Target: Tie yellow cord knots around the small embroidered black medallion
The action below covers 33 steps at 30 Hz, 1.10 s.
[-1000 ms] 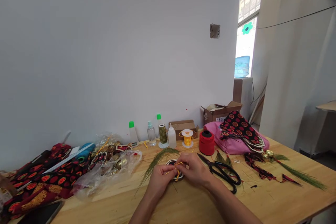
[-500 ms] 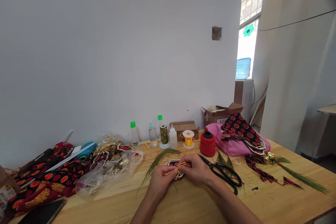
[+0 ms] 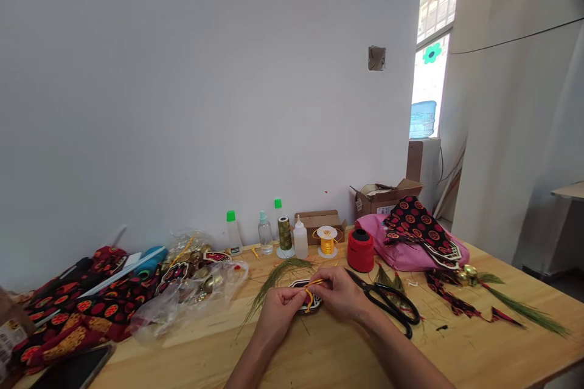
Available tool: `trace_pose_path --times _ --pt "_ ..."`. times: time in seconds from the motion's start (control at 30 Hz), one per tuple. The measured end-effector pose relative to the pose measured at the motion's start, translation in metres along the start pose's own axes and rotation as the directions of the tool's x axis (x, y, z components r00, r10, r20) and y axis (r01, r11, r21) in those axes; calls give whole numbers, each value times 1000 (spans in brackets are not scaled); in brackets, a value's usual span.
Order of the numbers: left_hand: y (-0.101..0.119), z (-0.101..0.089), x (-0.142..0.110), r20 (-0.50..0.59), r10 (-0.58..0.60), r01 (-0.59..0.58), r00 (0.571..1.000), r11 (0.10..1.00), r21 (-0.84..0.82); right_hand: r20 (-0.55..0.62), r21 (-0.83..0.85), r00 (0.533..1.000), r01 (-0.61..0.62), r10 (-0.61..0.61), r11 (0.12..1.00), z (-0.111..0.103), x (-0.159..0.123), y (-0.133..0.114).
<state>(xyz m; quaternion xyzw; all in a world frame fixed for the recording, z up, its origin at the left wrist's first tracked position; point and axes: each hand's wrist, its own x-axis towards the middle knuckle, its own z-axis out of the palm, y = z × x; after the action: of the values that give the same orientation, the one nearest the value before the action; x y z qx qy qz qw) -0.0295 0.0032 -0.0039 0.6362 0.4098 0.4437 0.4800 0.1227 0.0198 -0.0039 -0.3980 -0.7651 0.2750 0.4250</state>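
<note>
A yellow cord point(image 3: 311, 299) runs in a loop between my two hands. My left hand point(image 3: 280, 311) is closed, thumb and forefinger pinching the cord. My right hand point(image 3: 340, 293) is closed too, its fingertips pinched on the cord at the upper right of the loop. Below the fingers lies a dark embroidered patch point(image 3: 301, 284) with a pale border, partly hidden by both hands. A green tassel point(image 3: 278, 276) fans out on the table just behind my left hand. Black-handled scissors point(image 3: 392, 304) lie beside my right hand.
Along the wall stand a spool of yellow cord point(image 3: 327, 245), a red thread cone point(image 3: 360, 252), an olive thread spool point(image 3: 284, 236) and several bottles. At left are a plastic bag of bells point(image 3: 196, 292), patterned cloth point(image 3: 100, 310) and a phone point(image 3: 75, 368). A pink bag point(image 3: 378, 234) lies right.
My fingertips have shifted slightly, and the yellow loop between them shows wider and more open. The hands stay over the patch; the other things have not moved.
</note>
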Motion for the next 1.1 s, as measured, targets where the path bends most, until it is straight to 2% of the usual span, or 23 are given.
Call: trace_pose_path --times 0.2,0.33,0.47,0.63,0.73,0.93,1.1 --pt "0 0 0 -4 6 -6 1000 1000 24 -9 -20 1000 17 -18 1000 -3 0 0" --pt "1 1 0 22 15 -16 1000 1000 25 -32 -21 1000 -1 1 1000 -4 0 -2" --pt "0 -1 -1 2 25 -25 1000 997 70 -12 -19 999 -37 37 999 -3 0 -1" --pt "-2 -3 -3 4 70 -70 998 992 106 56 85 995 -92 88 992 1 0 -2" --pt "-1 -3 -2 -3 60 -60 998 997 39 40 103 995 -95 92 990 2 0 -2" --pt "-1 -2 -1 -50 -92 85 995 990 -115 -1 -6 999 -43 43 999 2 0 1" --pt "-3 -3 1 -57 -69 64 996 995 -79 -47 -143 997 50 -57 988 1 -1 -3"
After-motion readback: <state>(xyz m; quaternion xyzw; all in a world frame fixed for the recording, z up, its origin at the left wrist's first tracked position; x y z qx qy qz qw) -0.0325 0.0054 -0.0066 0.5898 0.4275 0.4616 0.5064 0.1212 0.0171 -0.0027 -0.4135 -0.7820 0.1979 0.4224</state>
